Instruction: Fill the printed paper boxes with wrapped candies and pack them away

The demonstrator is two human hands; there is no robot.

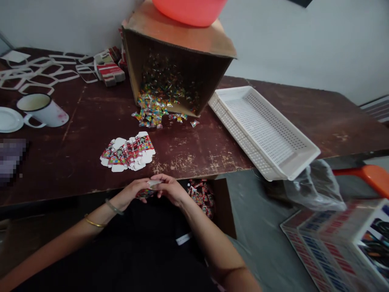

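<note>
A small printed carton [147, 193] is resting between the left hand [137, 190] and right hand [171, 190], both holding it with curled fingers near the table edge [75, 192]. Just rightward, a lower box [226, 207] is holding red packets [199, 195]. Beyond, a cardboard box [172, 34] is spilling wrapped pieces [152, 107]; scuffed tabletop [197, 148] is stretching toward a white basket [267, 125].

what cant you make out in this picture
Head view:
Small colourful printed card packet: mostly covered by the left hand and right hand; its print is too small to read.
Round red plastic container: top cut off by the upper edge.
Large open brown cardboard box: its back is lost in shadow.
Purplish-grey thing: pixelated, and cut off by the left edge.
</note>
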